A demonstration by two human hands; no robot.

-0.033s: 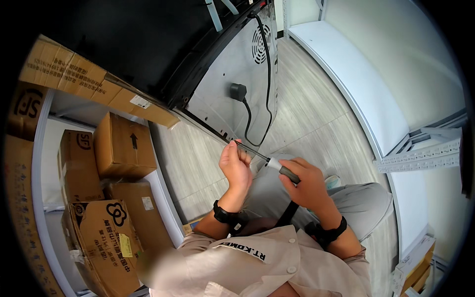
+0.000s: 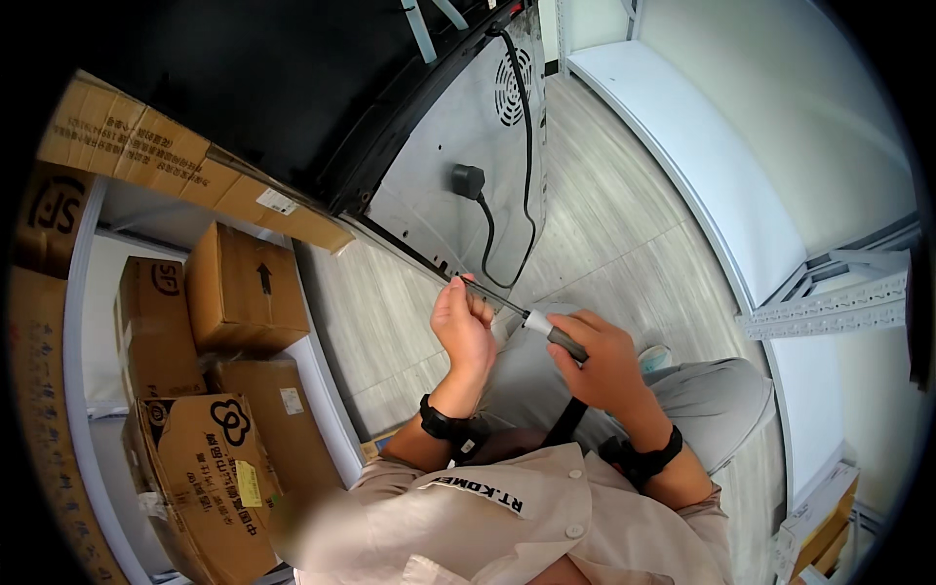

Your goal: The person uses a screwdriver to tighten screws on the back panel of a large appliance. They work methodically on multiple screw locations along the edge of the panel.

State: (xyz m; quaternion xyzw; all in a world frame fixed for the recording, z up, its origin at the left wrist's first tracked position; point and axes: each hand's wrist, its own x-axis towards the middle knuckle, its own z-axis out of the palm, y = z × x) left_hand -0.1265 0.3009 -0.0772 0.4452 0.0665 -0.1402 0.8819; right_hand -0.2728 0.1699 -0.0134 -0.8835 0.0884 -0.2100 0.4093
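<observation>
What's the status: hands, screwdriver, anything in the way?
Right hand gripping screwdriver by its handle. Left hand at its far end, grip unclear. Tip near metal panel's lower edge, contact hidden. Black cord looped close by, not crossing the screwdriver.

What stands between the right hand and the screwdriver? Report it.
Nothing visible: the right hand grips the screwdriver itself. The left hand is at its far end, not in between.

Your white-and-dark-grey-handled, slim metal-shafted screwdriver [image 2: 539, 323] slants up-left, its far end near the pale grey metal panel [image 2: 444, 141].
</observation>
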